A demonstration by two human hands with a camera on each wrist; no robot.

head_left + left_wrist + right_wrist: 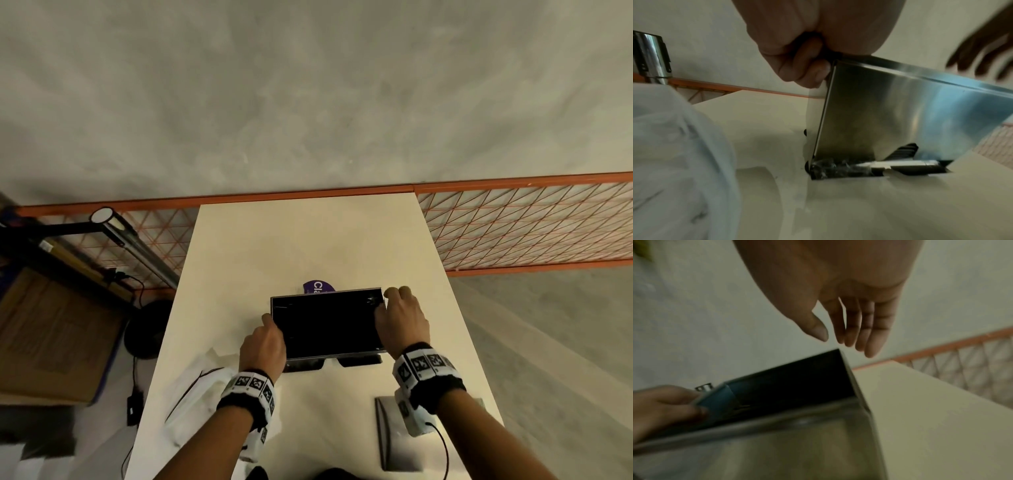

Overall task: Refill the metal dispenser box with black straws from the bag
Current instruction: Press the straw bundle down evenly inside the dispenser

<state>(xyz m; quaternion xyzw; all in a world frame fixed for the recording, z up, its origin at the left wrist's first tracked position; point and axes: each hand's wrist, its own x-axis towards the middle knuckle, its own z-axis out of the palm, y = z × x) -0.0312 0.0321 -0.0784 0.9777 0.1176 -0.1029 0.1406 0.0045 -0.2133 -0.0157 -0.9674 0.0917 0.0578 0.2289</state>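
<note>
Tabletop (308,240) white, carries metal dispenser box (327,323) at centre, top open, dark inside. Crumpled bag (202,390) near my left wrist. My left hand (263,346) grips box's left rim. My right hand (402,318) loose, fingers straight, over box's right corner.

It looks like a storeroom or workshop. The floor (308,85) is bare grey concrete. An orange wire rack (524,226) runs behind the white table (308,240). A big cardboard box (51,335) sits at the left.
</note>
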